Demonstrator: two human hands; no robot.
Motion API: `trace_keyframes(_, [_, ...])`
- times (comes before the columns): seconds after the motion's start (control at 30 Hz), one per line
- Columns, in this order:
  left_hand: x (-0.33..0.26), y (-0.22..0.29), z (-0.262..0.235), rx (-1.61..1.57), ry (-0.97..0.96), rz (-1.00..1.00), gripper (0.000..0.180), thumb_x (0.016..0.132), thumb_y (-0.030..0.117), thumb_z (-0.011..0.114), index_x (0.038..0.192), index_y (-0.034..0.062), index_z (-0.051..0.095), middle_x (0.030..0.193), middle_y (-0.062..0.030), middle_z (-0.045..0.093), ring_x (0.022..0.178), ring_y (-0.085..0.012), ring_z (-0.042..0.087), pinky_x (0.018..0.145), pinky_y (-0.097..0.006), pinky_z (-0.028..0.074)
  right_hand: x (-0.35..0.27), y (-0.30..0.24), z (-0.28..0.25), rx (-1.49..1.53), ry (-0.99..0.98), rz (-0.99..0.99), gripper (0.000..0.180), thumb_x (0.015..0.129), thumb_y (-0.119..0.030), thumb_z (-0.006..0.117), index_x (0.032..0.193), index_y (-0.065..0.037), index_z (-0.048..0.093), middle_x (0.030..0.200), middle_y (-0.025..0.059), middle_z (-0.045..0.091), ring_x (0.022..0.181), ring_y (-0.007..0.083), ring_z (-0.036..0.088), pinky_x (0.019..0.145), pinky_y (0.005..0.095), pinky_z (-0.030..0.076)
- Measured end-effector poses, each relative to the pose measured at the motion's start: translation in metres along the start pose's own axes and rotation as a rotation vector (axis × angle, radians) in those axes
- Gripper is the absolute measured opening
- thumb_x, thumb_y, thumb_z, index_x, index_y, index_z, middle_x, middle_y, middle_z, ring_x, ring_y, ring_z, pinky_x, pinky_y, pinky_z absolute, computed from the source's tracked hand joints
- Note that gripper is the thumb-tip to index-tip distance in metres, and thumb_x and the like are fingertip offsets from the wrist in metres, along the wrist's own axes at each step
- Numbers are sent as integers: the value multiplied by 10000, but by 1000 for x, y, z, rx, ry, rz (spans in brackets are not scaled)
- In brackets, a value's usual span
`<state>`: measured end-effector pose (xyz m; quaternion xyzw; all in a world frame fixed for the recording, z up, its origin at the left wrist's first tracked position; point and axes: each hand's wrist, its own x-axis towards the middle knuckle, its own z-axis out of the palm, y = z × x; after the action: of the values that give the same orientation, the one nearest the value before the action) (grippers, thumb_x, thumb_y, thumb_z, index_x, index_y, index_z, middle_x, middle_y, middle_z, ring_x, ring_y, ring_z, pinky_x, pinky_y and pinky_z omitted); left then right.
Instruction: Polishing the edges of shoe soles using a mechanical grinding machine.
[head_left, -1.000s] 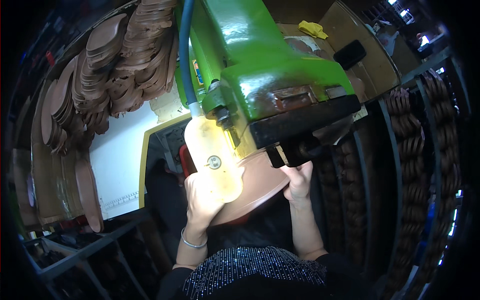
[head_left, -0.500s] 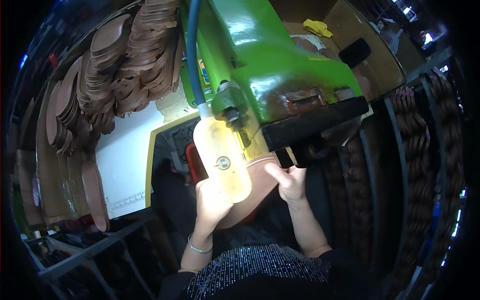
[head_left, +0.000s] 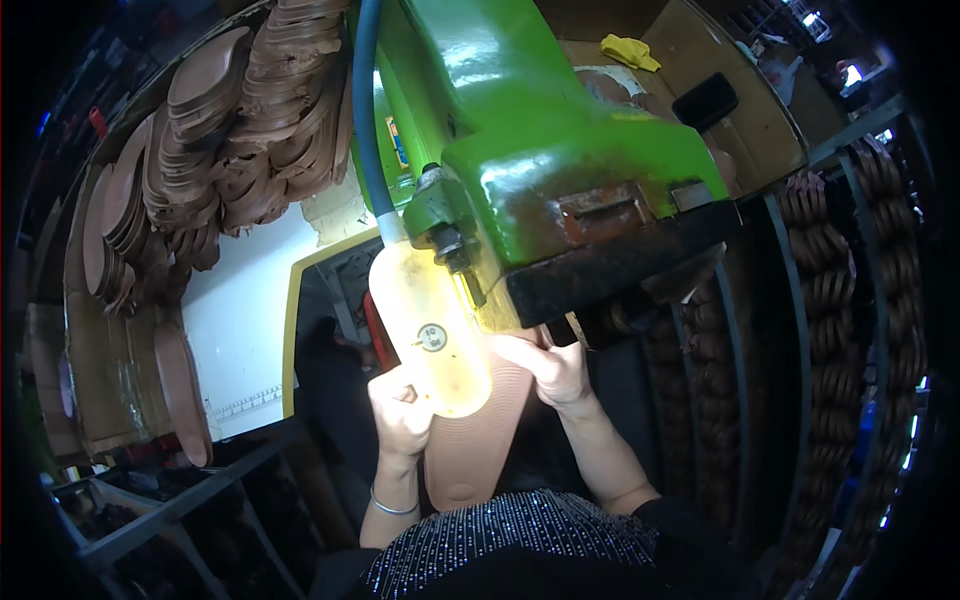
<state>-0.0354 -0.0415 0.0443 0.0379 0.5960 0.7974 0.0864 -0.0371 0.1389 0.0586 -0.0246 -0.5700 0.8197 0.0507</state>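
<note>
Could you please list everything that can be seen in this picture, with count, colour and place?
machine: one, bright green with a dark, worn lower edge, upper centre
hose: one, blue, running down the machine's left side
bottle: one, translucent yellowish, hanging below the hose
sole piece: one, reddish brown and ribbed, under the machine, between the hands
stacked soles: many, brown, piled at upper left
white panel: one, left of centre
cloth: one, yellow, on the cardboard behind the machine
racked stacks: several columns, brown, on the right
bracelet: one, silver, left wrist
left hand: gripping the sole's left edge
right hand: holding the sole's upper right
</note>
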Motion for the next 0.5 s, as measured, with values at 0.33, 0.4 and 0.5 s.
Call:
trace_keyframes(0.33, [30, -2, 25, 202, -178, 195, 175, 738, -23, 639, 906, -70, 650, 821, -113, 685, 720, -160, 659, 683, -275, 521, -3, -6, -20, -108, 239, -156, 108, 796, 6, 616, 869, -10, 538, 750, -47, 510, 658, 6, 443, 597, 165, 362])
trace_keyframes(0.4, [24, -10, 27, 309, -139, 238, 163, 723, -22, 631, 876, -75, 649, 792, -122, 682, 694, -173, 660, 662, -286, 521, -1, -3, -22, -180, 207, -113, 100, 792, 14, 629, 828, -11, 539, 726, -57, 492, 626, -4, 426, 548, 162, 335])
trace_keyframes(0.5, [-3, -22, 25, 336, 208, 387, 151, 693, -15, 591, 821, -81, 637, 763, -156, 667, 673, -196, 653, 640, -291, 509, 2, -8, -1, -174, 52, -63, 114, 790, 11, 648, 888, 16, 592, 757, -38, 544, 650, 17, 472, 568, 170, 374])
